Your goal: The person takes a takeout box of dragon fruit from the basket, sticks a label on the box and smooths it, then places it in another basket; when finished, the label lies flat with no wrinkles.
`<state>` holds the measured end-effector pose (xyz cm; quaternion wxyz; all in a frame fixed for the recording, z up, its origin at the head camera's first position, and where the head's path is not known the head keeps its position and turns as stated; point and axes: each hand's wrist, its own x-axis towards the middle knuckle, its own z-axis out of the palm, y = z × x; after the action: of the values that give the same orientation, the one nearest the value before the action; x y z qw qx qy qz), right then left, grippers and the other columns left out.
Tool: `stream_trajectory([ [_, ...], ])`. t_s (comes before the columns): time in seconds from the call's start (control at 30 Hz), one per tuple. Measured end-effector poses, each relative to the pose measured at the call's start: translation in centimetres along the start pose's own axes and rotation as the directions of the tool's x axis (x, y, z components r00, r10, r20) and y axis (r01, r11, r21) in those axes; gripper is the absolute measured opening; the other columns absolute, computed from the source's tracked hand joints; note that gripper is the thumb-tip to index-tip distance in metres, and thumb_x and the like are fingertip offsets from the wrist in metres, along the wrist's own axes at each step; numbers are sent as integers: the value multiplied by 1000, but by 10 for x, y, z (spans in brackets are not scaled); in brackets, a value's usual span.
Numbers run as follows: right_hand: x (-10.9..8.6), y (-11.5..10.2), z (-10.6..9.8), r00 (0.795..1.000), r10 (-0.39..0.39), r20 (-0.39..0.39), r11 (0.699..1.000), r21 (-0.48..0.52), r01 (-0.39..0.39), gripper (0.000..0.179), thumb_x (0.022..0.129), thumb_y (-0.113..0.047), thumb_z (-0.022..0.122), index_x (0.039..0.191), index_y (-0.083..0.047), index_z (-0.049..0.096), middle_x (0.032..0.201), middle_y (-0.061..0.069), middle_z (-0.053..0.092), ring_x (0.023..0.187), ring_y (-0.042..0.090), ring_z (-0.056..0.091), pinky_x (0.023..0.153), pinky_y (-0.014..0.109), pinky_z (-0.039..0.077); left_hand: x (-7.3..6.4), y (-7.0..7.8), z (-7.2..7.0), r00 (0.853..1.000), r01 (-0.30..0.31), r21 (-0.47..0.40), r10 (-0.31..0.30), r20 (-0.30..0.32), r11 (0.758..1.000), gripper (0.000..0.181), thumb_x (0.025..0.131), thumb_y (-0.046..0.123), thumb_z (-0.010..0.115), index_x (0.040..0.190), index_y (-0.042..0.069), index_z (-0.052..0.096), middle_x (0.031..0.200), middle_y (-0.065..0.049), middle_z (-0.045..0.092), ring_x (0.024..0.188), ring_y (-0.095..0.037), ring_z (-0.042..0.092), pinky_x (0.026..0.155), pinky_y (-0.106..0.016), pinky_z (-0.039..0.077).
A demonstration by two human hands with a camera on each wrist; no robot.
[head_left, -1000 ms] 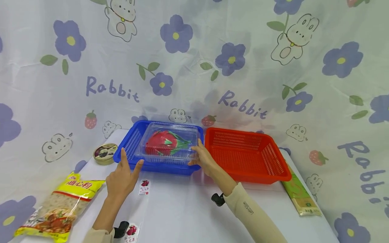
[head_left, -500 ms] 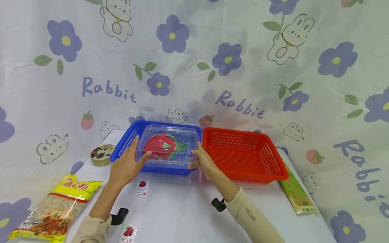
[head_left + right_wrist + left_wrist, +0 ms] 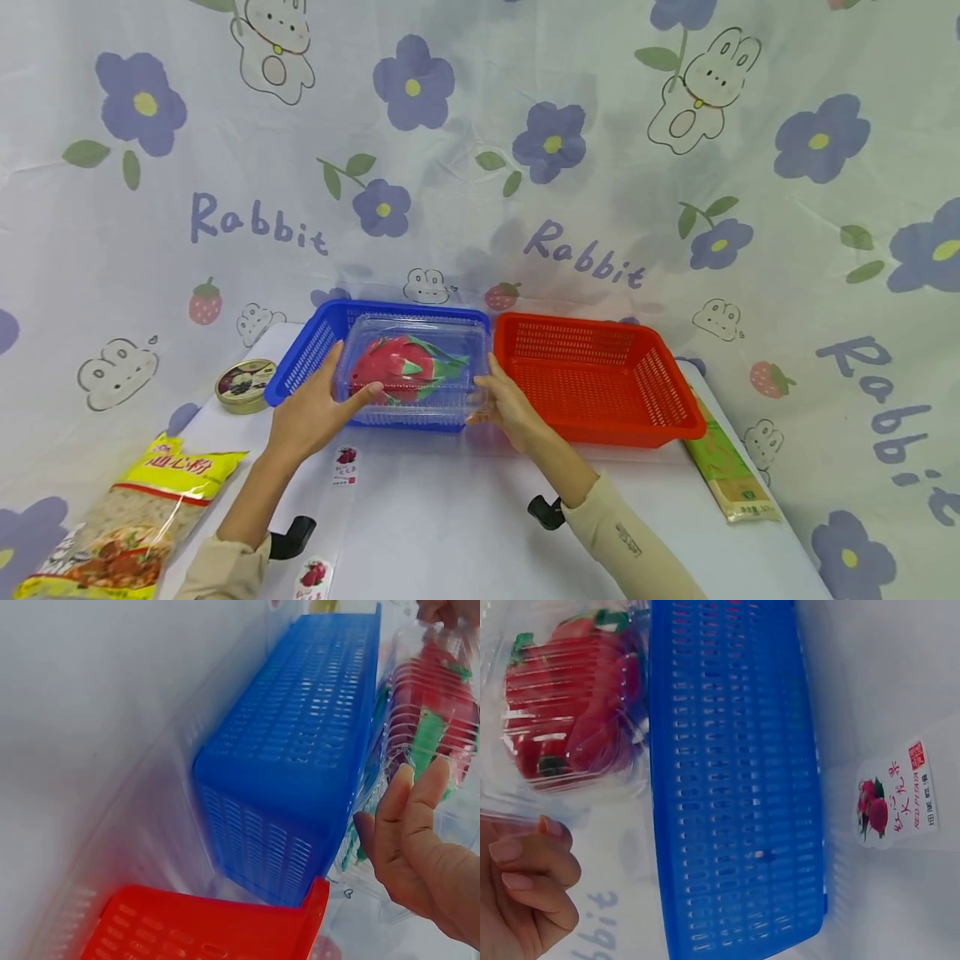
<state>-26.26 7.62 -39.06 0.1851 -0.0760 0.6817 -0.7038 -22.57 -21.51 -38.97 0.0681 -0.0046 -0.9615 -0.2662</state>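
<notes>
A clear plastic clamshell box [image 3: 474,337] with a red dragon fruit [image 3: 397,367] inside is held over the blue basket [image 3: 303,367]. My left hand [image 3: 307,417] grips its left side, thumb along the near edge. In the left wrist view, the curled fingers [image 3: 536,862] show at the edge of the box. My right hand [image 3: 512,404] holds the right side. The right wrist view shows its fingertips [image 3: 431,780] against the ribbed wall of the box, beside the blue basket's rim [image 3: 367,712].
A red basket [image 3: 585,433] stands right of the blue one. A round tin [image 3: 243,387] and a yellow food bag [image 3: 142,517] lie on the left. A green packet [image 3: 723,462] lies at the right. Dragon fruit stickers [image 3: 346,465] are on the white table [image 3: 442,525].
My left hand has moved right and its fingers have closed on the left side of the box. The box appears slightly nearer to me. My right hand has kept its hold.
</notes>
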Motion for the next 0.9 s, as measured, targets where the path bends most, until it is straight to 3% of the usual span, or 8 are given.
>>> stream_trajectory([
  [0.13,-5,1,-2,1000,-7,19,1000,-7,7,78,101,-28,44,161,-17,-5,100,11,57,90,22,61,84,35,55,0,1,2,1000,3,10,-3,8,1000,102,89,75,44,161,16,1,157,-27,29,133,-56,39,87,-63,51],
  [0.23,-9,1,-3,999,-17,30,1000,-16,18,75,102,-28,41,161,-17,-4,105,11,63,91,21,63,83,33,55,-1,3,2,1000,0,8,0,10,1000,103,88,75,45,161,17,1,152,-28,38,125,-55,49,74,-52,57],
  [0.33,-11,1,-4,999,-29,34,999,-16,30,70,103,-27,38,161,-20,-1,113,13,66,98,30,64,83,33,54,-1,5,2,1000,1,-3,-1,14,1000,104,87,75,48,161,18,2,129,-26,59,97,-44,63,56,-36,53],
  [0.4,-12,1,-5,999,-33,38,999,-18,34,68,104,-27,37,161,-21,1,119,16,65,104,35,62,83,33,53,-1,7,2,1000,4,-12,-4,18,1000,106,86,75,51,161,18,3,105,-21,64,79,-31,60,49,-30,45],
  [0.43,-12,1,-5,998,-36,42,999,-20,37,68,104,-27,37,161,-22,2,122,18,63,106,38,61,83,33,53,-1,7,2,1000,8,-17,-7,20,1000,106,85,74,52,161,18,3,94,-17,62,72,-25,55,47,-28,41],
  [0.53,-13,1,-6,998,-35,47,999,-24,36,70,103,-28,38,161,-21,0,121,22,60,102,35,62,83,33,53,-2,10,1,1000,12,-26,-11,24,1000,109,84,74,55,161,19,3,82,-10,54,65,-20,48,47,-28,37],
  [0.73,-19,0,-9,994,-46,96,999,-23,48,65,104,-28,35,161,-26,3,116,14,63,95,23,62,82,33,52,-5,14,0,1000,5,-38,-5,6,999,111,82,74,60,161,19,6,82,-9,52,63,-20,46,48,-28,36],
  [0.9,-25,-2,-10,991,-48,124,997,-59,56,68,104,-33,35,160,-27,-3,126,20,60,101,25,60,84,32,50,-9,17,-1,1000,-14,-50,12,-23,999,109,82,70,63,161,16,10,81,-9,52,63,-19,46,49,-28,37],
])
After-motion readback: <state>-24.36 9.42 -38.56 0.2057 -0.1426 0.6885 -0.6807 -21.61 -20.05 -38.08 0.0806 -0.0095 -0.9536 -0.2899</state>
